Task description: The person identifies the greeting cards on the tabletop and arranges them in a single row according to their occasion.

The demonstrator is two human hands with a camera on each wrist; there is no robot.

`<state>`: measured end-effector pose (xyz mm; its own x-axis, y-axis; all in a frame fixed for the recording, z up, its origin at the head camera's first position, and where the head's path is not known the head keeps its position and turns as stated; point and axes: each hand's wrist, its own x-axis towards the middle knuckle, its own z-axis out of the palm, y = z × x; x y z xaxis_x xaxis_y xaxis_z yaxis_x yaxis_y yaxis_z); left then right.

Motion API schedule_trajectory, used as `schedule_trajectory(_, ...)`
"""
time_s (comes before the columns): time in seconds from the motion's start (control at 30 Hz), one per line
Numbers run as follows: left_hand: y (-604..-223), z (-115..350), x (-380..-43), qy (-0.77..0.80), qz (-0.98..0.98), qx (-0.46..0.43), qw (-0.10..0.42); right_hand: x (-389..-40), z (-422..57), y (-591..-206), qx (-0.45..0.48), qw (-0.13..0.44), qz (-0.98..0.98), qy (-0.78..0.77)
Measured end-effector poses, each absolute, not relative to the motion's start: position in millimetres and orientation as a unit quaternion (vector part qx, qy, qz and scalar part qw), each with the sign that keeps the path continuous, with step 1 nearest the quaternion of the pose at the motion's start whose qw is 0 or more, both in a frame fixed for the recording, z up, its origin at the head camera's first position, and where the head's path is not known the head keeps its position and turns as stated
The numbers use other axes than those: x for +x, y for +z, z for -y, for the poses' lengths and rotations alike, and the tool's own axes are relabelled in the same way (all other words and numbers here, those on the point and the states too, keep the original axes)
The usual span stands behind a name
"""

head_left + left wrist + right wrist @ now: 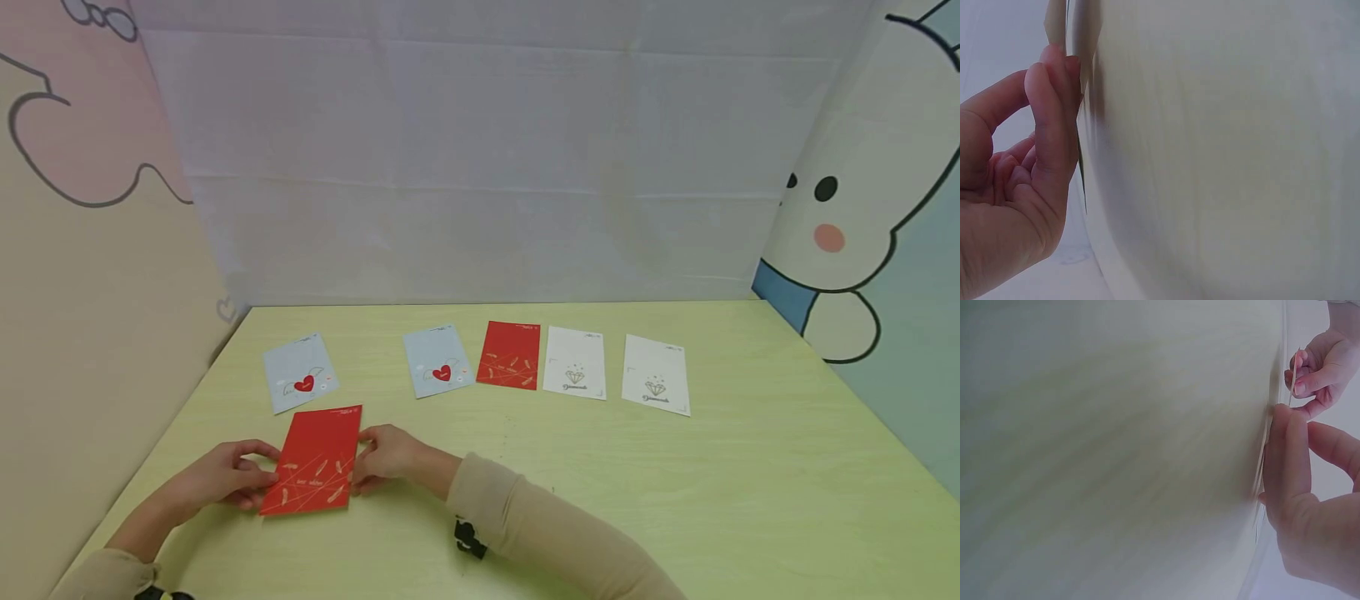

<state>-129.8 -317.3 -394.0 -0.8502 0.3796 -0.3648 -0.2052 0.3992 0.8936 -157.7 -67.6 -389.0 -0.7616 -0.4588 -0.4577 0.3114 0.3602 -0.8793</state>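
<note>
Near the front left of the table, a red card [315, 458] with gold feather-like marks is held between both hands. My left hand [228, 475] pinches its lower left edge. At the opposite edge, my right hand [393, 458] grips the card with bent fingers. The left wrist view shows the left hand [1035, 137] with its fingertips at the card's thin edge, close over the table. Both hands appear in the right wrist view, the right hand [1310, 487] nearer and the other farther along the card.
Behind the hands, a row of cards lies on the table: a light blue heart card [300, 372] at left, another blue heart card [438, 362], a red card [508, 356], a white diamond card [574, 363] and another white diamond card [656, 375]. A white cloth [480, 167] hangs behind.
</note>
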Motion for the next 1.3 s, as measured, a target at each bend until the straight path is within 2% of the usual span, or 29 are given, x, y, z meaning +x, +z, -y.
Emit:
schedule_trajectory(0.53,-394.3,315.4,-132.9,0.509,-0.819,0.021,0.262,-156.4,65.7,-388.0,-0.062,0.347,-0.756,-0.551)
schedule_trajectory(1.3,-392.1,310.7,-132.4,0.489,-0.836,0.027,0.246,-153.8,64.2,-387.1,-0.065,0.336,-0.768,-0.542)
